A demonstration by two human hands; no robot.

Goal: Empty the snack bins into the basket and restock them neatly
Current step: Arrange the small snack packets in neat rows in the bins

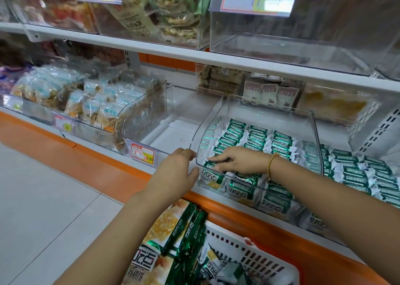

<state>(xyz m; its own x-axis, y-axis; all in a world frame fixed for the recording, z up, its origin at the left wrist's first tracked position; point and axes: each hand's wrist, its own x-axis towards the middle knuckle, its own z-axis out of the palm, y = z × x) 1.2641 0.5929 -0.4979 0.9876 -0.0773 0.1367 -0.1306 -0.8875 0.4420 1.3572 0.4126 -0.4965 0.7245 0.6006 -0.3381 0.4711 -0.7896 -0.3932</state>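
The left hand (177,170) grips the front left corner of the clear bin (207,124), thumb and fingers curled round its wall. The right hand (237,160), wearing a gold bracelet (270,163), reaches inside this bin with its fingers laid on the green snack packets (259,139). Whether they pinch one I cannot tell. The packets lie in rows across the bin's floor. Below the bin's front edge sits the white basket (259,256), holding larger green packets (184,230). A price tag (142,153) hangs just left of the bin.

Green packets (257,137) in clear bin (270,116)
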